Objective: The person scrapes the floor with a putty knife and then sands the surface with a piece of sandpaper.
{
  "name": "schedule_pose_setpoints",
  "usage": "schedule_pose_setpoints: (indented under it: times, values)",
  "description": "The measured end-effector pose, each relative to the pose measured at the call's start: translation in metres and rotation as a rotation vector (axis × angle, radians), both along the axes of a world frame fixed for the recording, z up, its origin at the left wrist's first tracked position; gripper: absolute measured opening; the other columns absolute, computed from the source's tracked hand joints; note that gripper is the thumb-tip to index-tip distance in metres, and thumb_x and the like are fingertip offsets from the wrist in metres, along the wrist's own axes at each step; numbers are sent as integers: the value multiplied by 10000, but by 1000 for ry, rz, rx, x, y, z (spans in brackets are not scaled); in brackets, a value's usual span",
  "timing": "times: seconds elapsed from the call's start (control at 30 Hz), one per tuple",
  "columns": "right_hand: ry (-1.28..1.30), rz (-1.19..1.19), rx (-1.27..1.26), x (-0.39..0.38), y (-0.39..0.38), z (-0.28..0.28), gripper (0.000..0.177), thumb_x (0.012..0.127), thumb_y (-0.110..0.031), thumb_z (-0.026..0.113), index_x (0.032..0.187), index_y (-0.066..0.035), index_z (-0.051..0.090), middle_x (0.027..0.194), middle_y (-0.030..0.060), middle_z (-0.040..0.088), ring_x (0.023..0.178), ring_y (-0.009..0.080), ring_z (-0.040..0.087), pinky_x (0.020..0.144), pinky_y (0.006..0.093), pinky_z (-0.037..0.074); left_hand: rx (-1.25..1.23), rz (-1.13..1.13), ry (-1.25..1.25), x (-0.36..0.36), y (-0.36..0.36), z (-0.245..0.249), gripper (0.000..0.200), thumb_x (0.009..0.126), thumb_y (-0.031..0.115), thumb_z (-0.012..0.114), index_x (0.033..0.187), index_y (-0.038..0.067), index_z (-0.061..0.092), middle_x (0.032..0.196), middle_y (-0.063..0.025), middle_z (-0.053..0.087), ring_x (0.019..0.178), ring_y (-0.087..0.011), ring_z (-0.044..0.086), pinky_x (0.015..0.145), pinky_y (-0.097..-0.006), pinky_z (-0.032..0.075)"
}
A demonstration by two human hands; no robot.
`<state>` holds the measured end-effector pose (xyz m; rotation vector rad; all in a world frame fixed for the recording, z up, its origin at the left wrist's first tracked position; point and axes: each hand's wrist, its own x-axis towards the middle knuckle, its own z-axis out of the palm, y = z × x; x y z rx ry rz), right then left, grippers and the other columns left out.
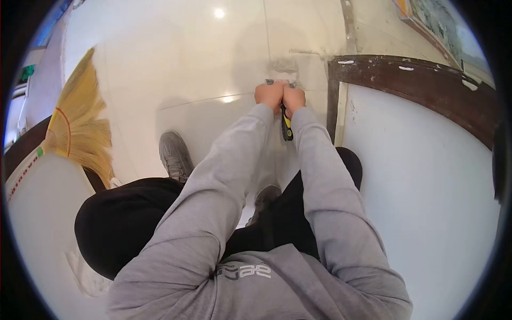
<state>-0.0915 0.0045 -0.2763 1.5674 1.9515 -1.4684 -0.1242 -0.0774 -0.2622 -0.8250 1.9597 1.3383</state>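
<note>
Both hands are closed side by side on a scraper (287,129) with a black and yellow handle, which points back toward me. My left hand (268,95) grips from the left side, and my right hand (294,98) presses close against it on the right. The fingers hide most of the tool's front end; only small dark bits show beyond them. Just ahead of the hands, a grey smudge (282,66) of residue marks the glossy tile floor (208,58).
At the left, a straw broom (69,122) leans with its bristles upward. A dark brown door frame (416,80) with white patches borders a pale panel (421,170) at the right. A framed picture (434,32) stands at the upper right. My shoe (175,154) rests on the tiles.
</note>
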Motion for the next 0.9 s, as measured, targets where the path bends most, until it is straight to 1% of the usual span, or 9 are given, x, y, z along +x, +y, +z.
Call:
schedule_pose_setpoints:
  times: [0.23, 0.3, 0.33, 0.43, 0.57, 0.7, 0.83, 0.87, 0.9]
  values:
    - [-4, -71, -180, -20, 3, 27, 484, 940, -294, 668, 1141, 144, 625, 1102, 236, 699, 975, 276, 671, 775, 410, 537, 63, -3, -13, -14, 7, -28, 346, 822, 279, 693, 816, -67, 679, 728, -168, 680, 599, -248, 628, 503, -417, 475]
    - [182, -135, 196, 1, -4, -24, 402, 936, -292, 664, 1022, 101, 660, 984, 212, 707, 909, 262, 671, 720, 412, 527, -267, -423, 735, 7, 5, -69, 372, 824, 309, 658, 776, -60, 668, 679, -163, 663, 569, -256, 622, 510, -415, 473]
    - [99, -80, -45, -12, 16, -32, 557, 905, -390, 662, 1093, 134, 663, 1109, 297, 700, 1012, 384, 701, 869, 436, 539, 65, -368, 97, -27, -3, 4, 408, 830, 346, 633, 759, -55, 671, 670, -167, 666, 593, -259, 641, 532, -405, 483]
    - [-52, -157, -206, -55, 14, 58, 594, 899, -396, 661, 1135, 149, 652, 1195, 330, 658, 1146, 388, 649, 952, 424, 503, 157, -28, -142, -55, 9, 57, 404, 830, 348, 639, 748, -46, 675, 694, -177, 684, 615, -263, 657, 547, -408, 496]
    - [57, -39, 73, -8, 9, -21, 548, 910, -384, 651, 1069, 140, 659, 1137, 337, 673, 980, 410, 690, 867, 432, 532, -9, 33, 77, -16, 7, 3, 367, 842, 311, 629, 699, -26, 649, 647, -169, 661, 542, -243, 627, 505, -402, 478]
    - [17, -174, -310, -71, 13, 87, 606, 915, -418, 650, 1103, 158, 643, 1147, 330, 674, 1028, 398, 680, 901, 411, 526, 221, -86, -162, -71, 14, 48, 308, 836, 241, 665, 742, -52, 655, 719, -159, 686, 588, -215, 645, 509, -397, 481]
    - [-15, 94, 185, -23, 12, 12, 581, 916, -443, 640, 970, 135, 670, 995, 299, 711, 813, 378, 712, 735, 416, 556, 68, 72, -39, -25, 14, 2, 314, 883, 271, 632, 768, -19, 667, 731, -150, 684, 609, -209, 646, 513, -406, 479]
    - [5, -101, -185, -40, 4, 69, 599, 913, -466, 633, 982, 127, 684, 985, 287, 719, 864, 390, 714, 767, 416, 559, 136, -199, -33, -34, 9, -19, 269, 857, 252, 703, 819, -14, 689, 785, -138, 713, 656, -235, 662, 538, -401, 496]
    - [-64, 446, -92, -48, 22, 75, 627, 937, -454, 615, 1194, 117, 655, 1165, 242, 710, 1102, 332, 692, 943, 451, 519, 181, -583, 13, -53, 3, -28, 409, 888, 332, 704, 1030, -52, 704, 831, -117, 733, 634, -289, 677, 592, -407, 547]
